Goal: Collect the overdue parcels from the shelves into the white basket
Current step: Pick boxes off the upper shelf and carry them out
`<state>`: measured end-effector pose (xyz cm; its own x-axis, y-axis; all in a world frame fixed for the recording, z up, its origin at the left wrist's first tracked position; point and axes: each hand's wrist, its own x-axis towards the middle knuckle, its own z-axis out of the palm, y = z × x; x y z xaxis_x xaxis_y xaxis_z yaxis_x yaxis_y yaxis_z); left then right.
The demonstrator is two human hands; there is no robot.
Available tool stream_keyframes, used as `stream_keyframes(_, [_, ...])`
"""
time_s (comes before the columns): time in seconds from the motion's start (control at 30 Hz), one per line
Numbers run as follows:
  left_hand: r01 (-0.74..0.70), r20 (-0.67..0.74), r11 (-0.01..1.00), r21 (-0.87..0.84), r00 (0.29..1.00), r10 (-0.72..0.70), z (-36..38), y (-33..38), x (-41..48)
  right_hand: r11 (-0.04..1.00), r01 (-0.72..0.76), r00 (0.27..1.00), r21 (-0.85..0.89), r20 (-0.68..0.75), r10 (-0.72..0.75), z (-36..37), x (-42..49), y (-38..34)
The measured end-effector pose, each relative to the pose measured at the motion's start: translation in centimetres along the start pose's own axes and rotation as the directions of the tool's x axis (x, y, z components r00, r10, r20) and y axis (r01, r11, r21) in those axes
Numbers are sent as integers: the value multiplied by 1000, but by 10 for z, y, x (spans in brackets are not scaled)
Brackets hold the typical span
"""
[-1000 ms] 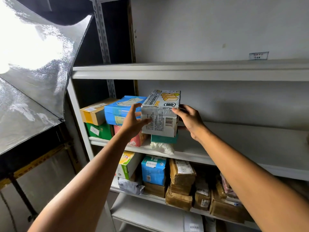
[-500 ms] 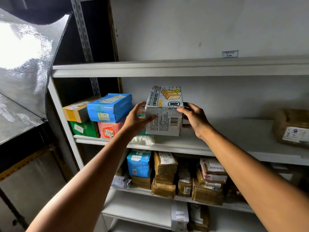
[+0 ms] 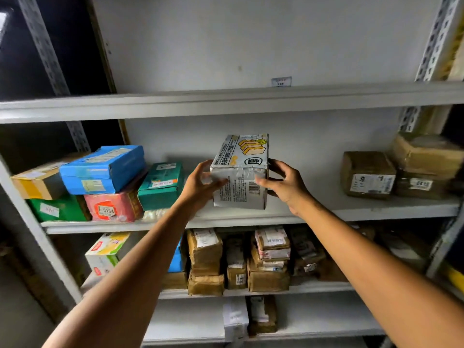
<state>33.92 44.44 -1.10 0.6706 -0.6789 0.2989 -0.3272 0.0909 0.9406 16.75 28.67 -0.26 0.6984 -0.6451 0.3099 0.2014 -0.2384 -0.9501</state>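
A white carton [image 3: 239, 172] printed with sliced cake stood at the front of the middle shelf [image 3: 313, 209], though whether it rested there or was just clear could not be told. The left hand [image 3: 200, 182] and right hand [image 3: 283, 187] clasped opposite sides, fingers curled round the edges, each grip closed on the carton alone. The lift seemed best kept level and drawn straight toward the body, since a teal box [image 3: 160, 184] leaned just beside the left hand against a stack that a sideways swing might upset. That stack held a blue box [image 3: 103, 169] above a red box [image 3: 110, 208]. Brown parcels [image 3: 367, 174] sat well apart at the shelf's right end. The lower shelf [image 3: 313, 288] carried crowded taped bundles [image 3: 206, 259]. The white basket was not in view.
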Motion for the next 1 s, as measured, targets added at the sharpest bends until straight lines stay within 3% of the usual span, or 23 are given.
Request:
stream_keyframes(0.37, [64,201,987,-151,979,-33,65,-8,10,976,-56,978,-211,-208,11,-59,-26,13])
stream_keyframes(0.5, [100,288,974,-203,957,-38,81,-12,14,974,-58,946,-217,-325,-16,-71,-35,12])
stream_keyframes(0.63, [103,314,972,-212,949,-32,92,-14,12,970,-84,940,-228,-340,2,-81,-40,15])
stream_keyframes(0.8, [48,259,995,-89,966,-23,106,-12,11,952,-167,934,-257,-350,70,-98,-44,23])
stream_keyframes(1.0, [-62,225,996,60,973,47,122,5,1,964,-167,935,-209,-343,88,-111,-49,18])
